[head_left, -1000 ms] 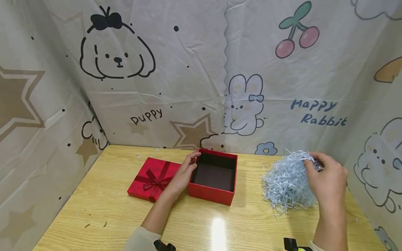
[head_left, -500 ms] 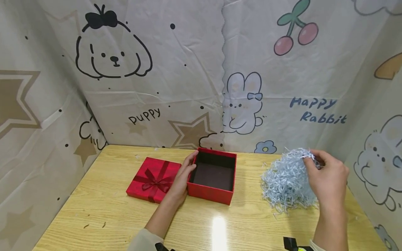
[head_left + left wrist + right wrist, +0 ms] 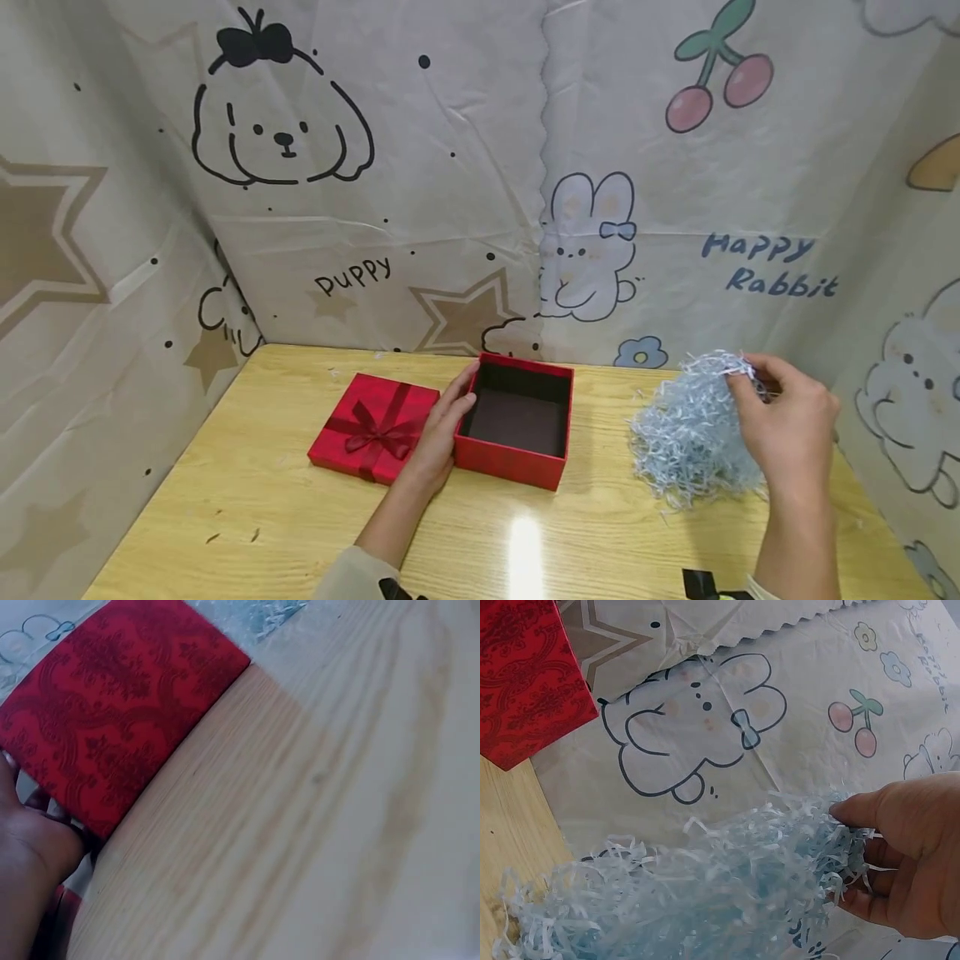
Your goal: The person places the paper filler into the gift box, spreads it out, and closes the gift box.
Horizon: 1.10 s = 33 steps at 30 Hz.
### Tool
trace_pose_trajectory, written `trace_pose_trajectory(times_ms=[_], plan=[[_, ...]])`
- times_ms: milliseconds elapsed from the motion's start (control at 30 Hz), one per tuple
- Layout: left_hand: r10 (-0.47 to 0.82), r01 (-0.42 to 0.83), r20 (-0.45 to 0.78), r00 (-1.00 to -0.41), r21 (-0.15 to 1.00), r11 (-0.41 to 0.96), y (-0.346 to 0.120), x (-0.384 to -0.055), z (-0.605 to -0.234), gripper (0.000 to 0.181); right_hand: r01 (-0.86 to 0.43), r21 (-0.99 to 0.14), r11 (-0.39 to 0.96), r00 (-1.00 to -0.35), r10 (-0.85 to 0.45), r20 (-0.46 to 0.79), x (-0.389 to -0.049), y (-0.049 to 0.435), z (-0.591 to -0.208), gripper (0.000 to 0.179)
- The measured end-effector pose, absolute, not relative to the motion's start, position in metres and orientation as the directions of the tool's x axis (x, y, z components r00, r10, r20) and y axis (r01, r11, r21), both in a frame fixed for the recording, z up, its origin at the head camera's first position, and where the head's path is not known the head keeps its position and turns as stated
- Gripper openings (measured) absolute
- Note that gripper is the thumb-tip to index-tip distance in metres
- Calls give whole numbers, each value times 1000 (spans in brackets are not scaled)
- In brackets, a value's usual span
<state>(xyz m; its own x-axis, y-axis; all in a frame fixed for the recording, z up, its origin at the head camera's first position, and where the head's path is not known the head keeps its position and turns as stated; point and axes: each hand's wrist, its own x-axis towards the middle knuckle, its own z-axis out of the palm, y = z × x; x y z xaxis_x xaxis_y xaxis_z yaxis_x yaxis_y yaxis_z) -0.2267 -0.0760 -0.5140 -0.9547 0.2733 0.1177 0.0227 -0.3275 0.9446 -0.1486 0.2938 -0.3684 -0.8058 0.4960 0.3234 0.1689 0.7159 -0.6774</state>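
Head view: the right hand (image 3: 791, 412) pinches the pale-blue heap of shredded paper (image 3: 693, 437) at its upper right; the left hand (image 3: 441, 429), loosely extended, touches the red square patterned box (image 3: 510, 464) along its left side.

White glare on the tabletop (image 3: 600, 517)

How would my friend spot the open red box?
Start at the wooden table, then find the person's left hand. It touches the red box. You can look into its dark inside, unlike the flat red lid with a bow.
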Motion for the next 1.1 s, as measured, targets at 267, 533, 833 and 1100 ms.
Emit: trace_pose_trajectory(times_ms=[267, 533, 833, 1100], plan=[[292, 96, 162, -942, 969, -230, -81, -226, -521, 51, 152, -664, 732, -827, 462, 320, -145, 286, -366, 34], [281, 194, 219, -934, 974, -115, -79, -225, -522, 49, 90, -613, 785, -822, 405, 400, -147, 288, -347, 34], [268, 188, 207, -941, 978, -94, -79, -226, -521, 49, 56, -563, 824, -765, 398, 506, -151, 280, -305, 32], [302, 177, 204, -931, 978, -114, -78, -224, -519, 51, -22, -563, 826, -700, 390, 598, -150, 275, -277, 31]])
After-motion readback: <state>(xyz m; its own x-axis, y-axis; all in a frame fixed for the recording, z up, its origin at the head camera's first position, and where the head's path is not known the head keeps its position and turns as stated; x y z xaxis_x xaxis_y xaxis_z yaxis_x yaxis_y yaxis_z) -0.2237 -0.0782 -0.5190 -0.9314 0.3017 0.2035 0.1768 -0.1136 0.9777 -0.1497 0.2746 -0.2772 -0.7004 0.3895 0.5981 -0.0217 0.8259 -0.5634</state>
